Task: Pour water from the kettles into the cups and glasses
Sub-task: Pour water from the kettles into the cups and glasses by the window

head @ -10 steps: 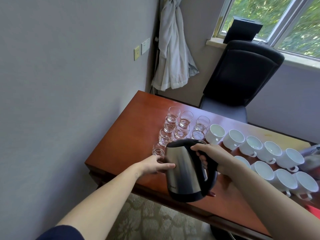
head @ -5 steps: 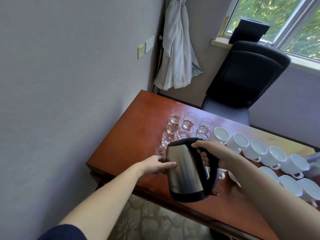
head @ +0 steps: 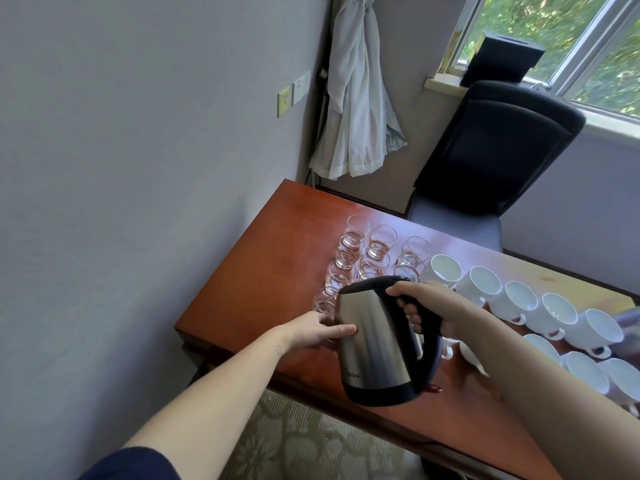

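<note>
A steel kettle [head: 375,344] with a black lid, base and handle hangs tilted over the near left part of the wooden table [head: 263,282]. My right hand [head: 426,304] grips its black handle. My left hand [head: 317,332] rests on the kettle's left side, thumb on the steel; whether its fingers hold the nearest glass [head: 323,301] is hidden. Several clear glasses [head: 375,251] stand in rows just beyond the spout. Several white cups [head: 519,299] sit in two rows to the right.
A black office chair [head: 495,150] stands behind the table under a window. A pale cloth [head: 356,88] hangs in the corner. A grey wall runs close along the left. A second grey object [head: 628,318] shows at the right edge. Patterned carpet lies below.
The view has shifted slightly, so the table and cups sit a little further right and lower. Both hands and the kettle keep the same pose over the nearest glasses.
</note>
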